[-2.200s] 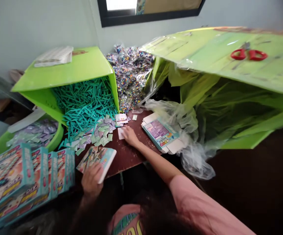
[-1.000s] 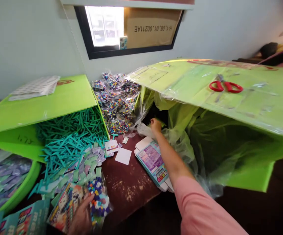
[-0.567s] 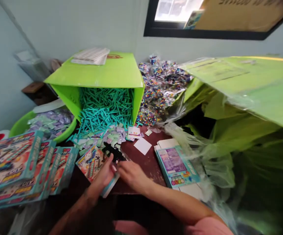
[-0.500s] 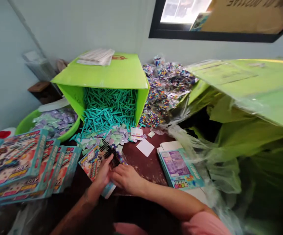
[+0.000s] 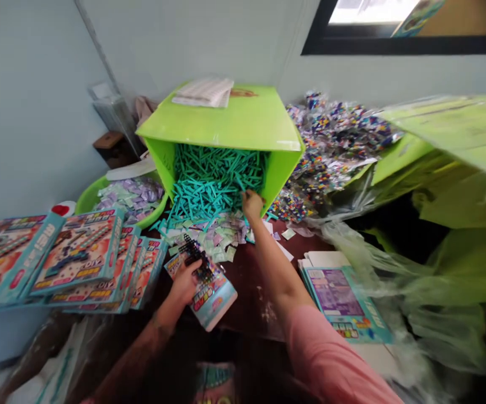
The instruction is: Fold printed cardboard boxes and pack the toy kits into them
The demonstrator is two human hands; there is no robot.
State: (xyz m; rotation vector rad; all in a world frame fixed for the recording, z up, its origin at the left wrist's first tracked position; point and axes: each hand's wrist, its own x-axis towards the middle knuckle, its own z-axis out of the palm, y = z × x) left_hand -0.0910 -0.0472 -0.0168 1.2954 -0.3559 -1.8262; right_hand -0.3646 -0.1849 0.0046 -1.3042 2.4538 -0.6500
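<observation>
My left hand [image 5: 186, 280] is closed around black plastic lattice pieces [image 5: 198, 259], its thumb pressing on them. They lie against a printed teal cardboard box [image 5: 214, 300], together with a small bag of coloured beads that is partly covered. My right hand [image 5: 252, 205] reaches to the front right of a lime-green bin [image 5: 221, 126] lying on its side. Its fingers are pinched at a thin teal plastic stick [image 5: 239, 182], among the heap of teal sticks [image 5: 203, 196] spilling from the bin.
Small pale green and purple sachets [image 5: 226, 238] lie before the bin; more fill a green basin [image 5: 152, 216]. Packed boxes [image 5: 78, 247] are stacked at left. Bead bags [image 5: 331, 140] are heaped behind. Flat boxes [image 5: 339, 297] and crumpled clear plastic [image 5: 432, 314] lie at right.
My right hand has left the box and moved forward to the teal sticks in the bin. My left hand still holds the lattice pieces against the box. The view has shifted left.
</observation>
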